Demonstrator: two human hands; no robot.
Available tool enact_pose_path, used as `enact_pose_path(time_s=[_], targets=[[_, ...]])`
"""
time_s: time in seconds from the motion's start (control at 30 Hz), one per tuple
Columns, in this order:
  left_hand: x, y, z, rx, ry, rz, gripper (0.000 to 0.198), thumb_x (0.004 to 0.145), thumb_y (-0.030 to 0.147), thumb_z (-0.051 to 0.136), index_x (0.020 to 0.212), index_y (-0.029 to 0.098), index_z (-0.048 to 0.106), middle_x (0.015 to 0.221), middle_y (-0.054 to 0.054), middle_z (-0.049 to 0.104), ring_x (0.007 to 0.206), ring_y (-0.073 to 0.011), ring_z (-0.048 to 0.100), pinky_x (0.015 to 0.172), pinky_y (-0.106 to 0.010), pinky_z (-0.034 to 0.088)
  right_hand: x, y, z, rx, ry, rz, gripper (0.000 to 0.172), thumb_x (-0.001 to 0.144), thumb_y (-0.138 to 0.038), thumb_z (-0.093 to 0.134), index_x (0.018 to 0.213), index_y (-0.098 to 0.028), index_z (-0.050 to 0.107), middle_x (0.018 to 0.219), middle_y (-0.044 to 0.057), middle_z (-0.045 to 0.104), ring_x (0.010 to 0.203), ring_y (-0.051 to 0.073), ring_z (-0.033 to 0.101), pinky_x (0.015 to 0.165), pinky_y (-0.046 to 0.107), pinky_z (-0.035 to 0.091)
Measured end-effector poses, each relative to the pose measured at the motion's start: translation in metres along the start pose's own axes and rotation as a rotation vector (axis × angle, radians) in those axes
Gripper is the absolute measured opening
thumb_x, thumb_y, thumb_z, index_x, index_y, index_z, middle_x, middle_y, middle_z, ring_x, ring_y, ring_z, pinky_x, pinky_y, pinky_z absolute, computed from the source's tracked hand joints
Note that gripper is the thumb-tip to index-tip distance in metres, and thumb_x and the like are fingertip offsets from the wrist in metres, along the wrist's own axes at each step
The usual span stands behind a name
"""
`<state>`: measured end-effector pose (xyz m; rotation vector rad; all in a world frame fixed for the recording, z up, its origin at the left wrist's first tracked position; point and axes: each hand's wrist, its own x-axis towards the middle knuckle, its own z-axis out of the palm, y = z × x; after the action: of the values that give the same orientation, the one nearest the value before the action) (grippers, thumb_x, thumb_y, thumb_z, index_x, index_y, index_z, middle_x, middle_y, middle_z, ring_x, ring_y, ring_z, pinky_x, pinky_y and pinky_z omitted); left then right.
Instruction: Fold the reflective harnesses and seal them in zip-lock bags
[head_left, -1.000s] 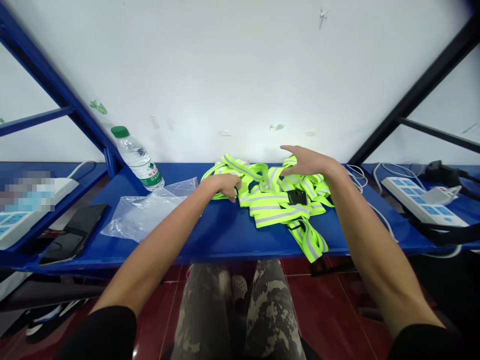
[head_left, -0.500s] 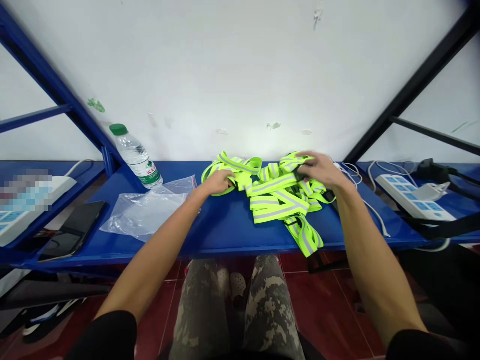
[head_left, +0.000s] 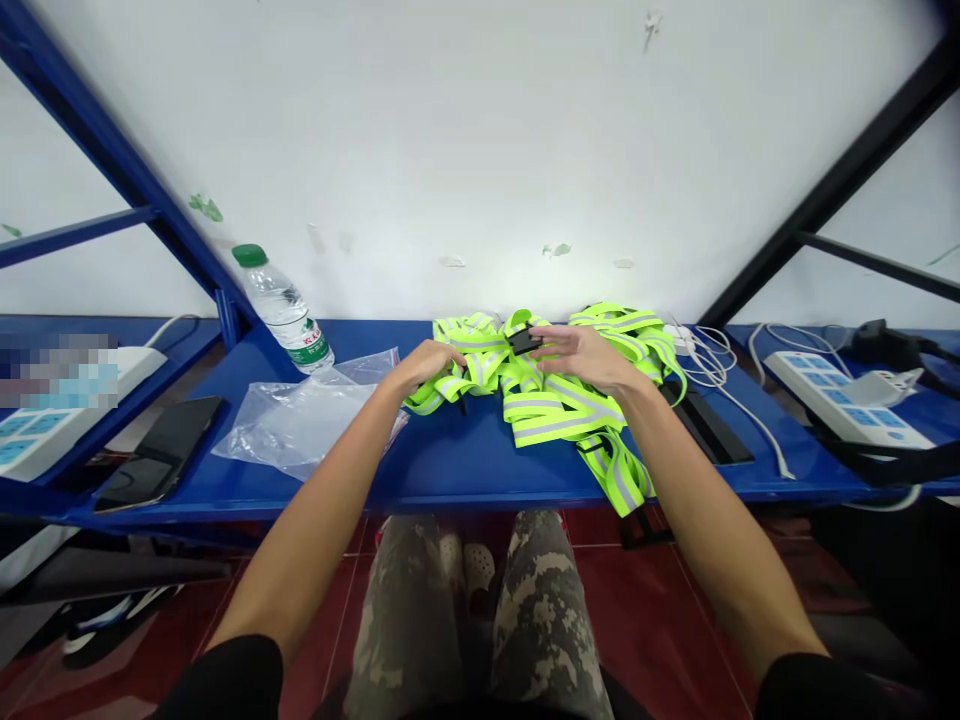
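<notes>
Seen from the head camera, a blue steel shelf (head_left: 480,490) runs across the view against a white scuffed wall (head_left: 480,130), with dark red floor tiles (head_left: 660,620) below and camouflage trousers (head_left: 409,620) at the bottom edge. On the shelf lie a water bottle (head_left: 281,310), on its side with its green cap pointing up and left toward the wall, a clear plastic bag (head_left: 300,425), and a black phone (head_left: 161,450). A flat black slab (head_left: 709,430) and white cables (head_left: 720,365) lie to the right, and a white power strip (head_left: 844,400) sits further right. A tangled bundle of yellow-green reflective straps (head_left: 547,385) lies mid-shelf, its long axis running left to right along the wall, with one looped tail pointing toward the front edge at lower right. A small black buckle (head_left: 523,341) sits on top, near the wall side. The left hand (head_left: 427,368) rests on the bundle's left part with its fingers curled down; any grip is unclear. The right hand (head_left: 581,358) is part-open, its fingers (head_left: 551,340) reaching left, right beside the buckle.
</notes>
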<state>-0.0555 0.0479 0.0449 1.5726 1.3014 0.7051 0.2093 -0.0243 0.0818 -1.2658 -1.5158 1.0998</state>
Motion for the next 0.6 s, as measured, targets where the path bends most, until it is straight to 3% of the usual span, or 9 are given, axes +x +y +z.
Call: enact_pose_path(time_s=[0.07,0.13,0.23,0.33,0.4,0.5,0.6], targets=[[-0.008,0.005,-0.002,0.044,-0.120,-0.024,0.027,0.068,0.028,0.053,0.080,0.016,0.074,0.092,-0.010,0.074,0.093,-0.0258,0.065,0.075,-0.031,0.047,0.003,0.008,0.003,-0.177,-0.004,-0.106,0.040,0.068,-0.014,0.075,0.108,-0.017,0.075,0.103,0.008,0.075,0.089,0.022,0.070,0.081,0.038,0.057],[-0.022,0.012,-0.007,0.085,-0.218,0.013,0.031,0.076,0.037,0.054,0.093,0.017,0.071,0.105,-0.010,0.072,0.103,-0.0268,0.063,0.082,-0.033,0.047,0.008,0.016,0.004,-0.332,0.076,-0.206,0.026,0.077,-0.020,0.069,0.101,-0.016,0.077,0.086,0.006,0.074,0.079,0.020,0.067,0.077,0.036,0.054],[-0.048,0.021,-0.012,0.258,-0.323,0.238,0.046,0.070,0.047,0.073,0.105,0.019,0.064,0.119,-0.009,0.065,0.115,-0.0269,0.057,0.094,-0.035,0.043,0.015,0.027,0.004,-0.505,0.155,-0.325,0.020,0.080,-0.029,0.069,0.093,-0.016,0.078,0.075,0.005,0.067,0.068,0.019,0.061,0.070,0.036,0.051],[-0.064,0.022,-0.007,0.448,-0.489,0.360,0.064,0.056,0.048,0.086,0.109,0.021,0.060,0.120,-0.006,0.061,0.113,-0.0257,0.056,0.095,-0.033,0.043,0.019,0.033,0.005,-0.558,0.179,-0.431,0.017,0.079,-0.034,0.070,0.083,-0.018,0.075,0.090,0.008,0.068,0.082,0.023,0.064,0.081,0.040,0.051],[-0.065,0.020,-0.001,0.496,-0.556,0.386,0.055,0.062,0.046,0.083,0.104,0.021,0.060,0.114,-0.004,0.063,0.106,-0.0235,0.057,0.091,-0.032,0.043,0.019,0.033,0.007,-0.526,0.156,-0.487,0.017,0.081,-0.037,0.069,0.078,-0.020,0.070,0.110,0.011,0.068,0.103,0.027,0.063,0.095,0.045,0.047],[-0.057,0.018,0.005,0.404,-0.499,0.386,0.039,0.077,0.044,0.072,0.104,0.019,0.059,0.090,-0.002,0.063,0.085,-0.0180,0.058,0.077,-0.028,0.043,0.018,0.029,0.008,-0.459,0.082,-0.477,0.023,0.085,-0.042,0.064,0.077,-0.021,0.064,0.123,0.010,0.066,0.117,0.029,0.059,0.103,0.048,0.041],[-0.048,0.018,0.003,0.225,-0.323,0.316,0.042,0.086,0.048,0.063,0.116,0.021,0.055,0.061,0.006,0.046,0.057,-0.0120,0.045,0.057,-0.023,0.034,0.017,0.025,0.008,-0.335,0.053,-0.370,0.027,0.089,-0.047,0.059,0.084,-0.020,0.060,0.100,0.009,0.071,0.100,0.025,0.064,0.091,0.042,0.048]])
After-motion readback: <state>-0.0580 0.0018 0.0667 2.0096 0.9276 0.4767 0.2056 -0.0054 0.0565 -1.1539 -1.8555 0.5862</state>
